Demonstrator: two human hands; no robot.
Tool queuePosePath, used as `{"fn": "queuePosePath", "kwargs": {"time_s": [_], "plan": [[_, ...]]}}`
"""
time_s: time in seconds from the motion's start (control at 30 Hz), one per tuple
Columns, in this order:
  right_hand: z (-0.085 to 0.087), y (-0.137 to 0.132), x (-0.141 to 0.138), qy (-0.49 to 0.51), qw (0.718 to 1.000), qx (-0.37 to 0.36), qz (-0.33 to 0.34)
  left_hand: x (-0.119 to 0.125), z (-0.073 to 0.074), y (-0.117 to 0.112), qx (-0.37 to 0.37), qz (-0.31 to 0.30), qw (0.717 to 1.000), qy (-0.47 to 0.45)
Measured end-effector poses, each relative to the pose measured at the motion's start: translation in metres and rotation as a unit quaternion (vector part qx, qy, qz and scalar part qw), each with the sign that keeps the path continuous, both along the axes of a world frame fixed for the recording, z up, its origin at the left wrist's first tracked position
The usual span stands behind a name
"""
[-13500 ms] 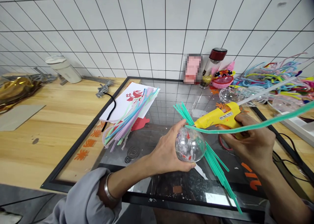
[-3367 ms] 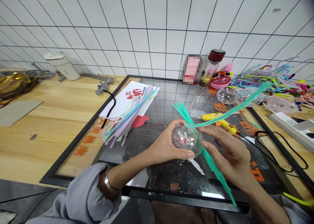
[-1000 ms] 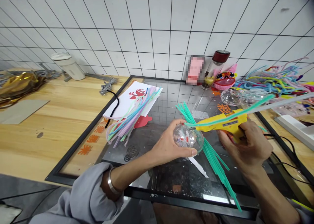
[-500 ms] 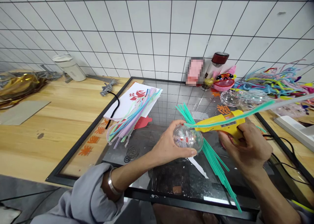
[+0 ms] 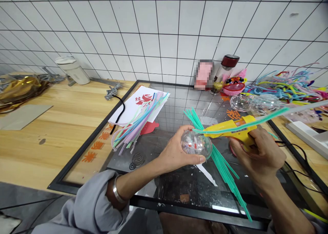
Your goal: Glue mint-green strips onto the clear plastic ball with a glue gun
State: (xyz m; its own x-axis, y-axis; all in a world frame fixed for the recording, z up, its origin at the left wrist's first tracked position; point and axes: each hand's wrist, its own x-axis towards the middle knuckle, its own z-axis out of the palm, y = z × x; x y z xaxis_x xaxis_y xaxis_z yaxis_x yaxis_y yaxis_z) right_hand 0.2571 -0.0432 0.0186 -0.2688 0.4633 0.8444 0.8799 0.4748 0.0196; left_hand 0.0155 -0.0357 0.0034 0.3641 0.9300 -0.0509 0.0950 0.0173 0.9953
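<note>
Clear ball point(image 5: 197, 143) sitting clamped in left hand point(image 5: 173, 152), one green stem point(image 5: 273, 115) meeting its top; right hand point(image 5: 263, 155) gripping yellow glue gun point(image 5: 244, 135); green bundle point(image 5: 228, 174) lying loose, unattached, lower right.

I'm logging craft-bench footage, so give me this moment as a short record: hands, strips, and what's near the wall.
left hand: fingers around a clear ball
right hand: gripping a yellow glue gun, nozzle end beside the ball
single green strip: runs from the ball's top across the gun
green bundle: lying on the glass
pastel bundle: partly on white paper
near wall: white cup, dark-red-lidded bottle
</note>
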Motion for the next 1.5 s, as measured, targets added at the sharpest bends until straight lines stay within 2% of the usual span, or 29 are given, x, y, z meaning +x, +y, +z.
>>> {"fn": "queuePosePath", "kwargs": {"time_s": [1.5], "plan": [[0.0035, -0.0052, 0.0013, -0.004, 1.000, -0.007, -0.018, -0.0001, 0.0018, -0.0009, 0.004, -0.003, 1.000, 0.001]]}}
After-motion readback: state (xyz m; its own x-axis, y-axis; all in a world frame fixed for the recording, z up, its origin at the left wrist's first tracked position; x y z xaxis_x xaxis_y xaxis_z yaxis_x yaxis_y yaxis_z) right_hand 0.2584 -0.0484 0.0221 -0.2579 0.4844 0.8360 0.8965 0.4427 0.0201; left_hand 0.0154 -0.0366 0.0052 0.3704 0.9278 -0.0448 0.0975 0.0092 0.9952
